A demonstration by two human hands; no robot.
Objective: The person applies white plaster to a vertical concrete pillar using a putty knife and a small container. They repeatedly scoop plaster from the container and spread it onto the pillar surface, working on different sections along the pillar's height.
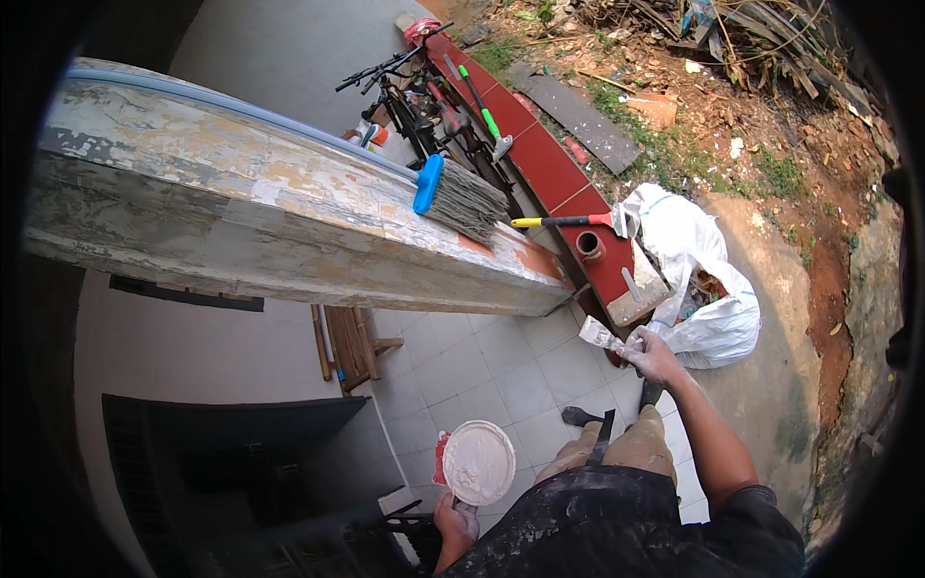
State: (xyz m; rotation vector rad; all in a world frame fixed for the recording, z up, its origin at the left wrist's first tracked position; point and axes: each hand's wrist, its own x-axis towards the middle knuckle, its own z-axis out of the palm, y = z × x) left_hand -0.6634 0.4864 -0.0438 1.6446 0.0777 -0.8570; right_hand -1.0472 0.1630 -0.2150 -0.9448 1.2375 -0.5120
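Observation:
My left hand (pixel 455 522), low in the centre, is closed on a round container (pixel 479 460) of off-white paste; a red object (pixel 441 458) shows at its left side. My right hand (pixel 650 358) grips a paste-coated putty knife (pixel 601 335), its blade pointing up-left beside the red tiled ledge (pixel 511 135). On that ledge lie a yellow-handled scraper (pixel 564 222), a green-handled scraper (pixel 482 111) and a short pipe-like cylinder (pixel 590 246), with a paste-smeared board (pixel 636 297) near my right hand. A grey brush with a blue head (pixel 428 183) rests against the peeling column (pixel 289 241).
A white sack (pixel 708 318) of debris stands right of the ledge on concrete. Bicycles (pixel 405 116) lean behind the column. A wooden bench (pixel 356 347) stands by the wall near a dark doorway (pixel 241 453). Rubble and branches (pixel 732 39) lie at the upper right.

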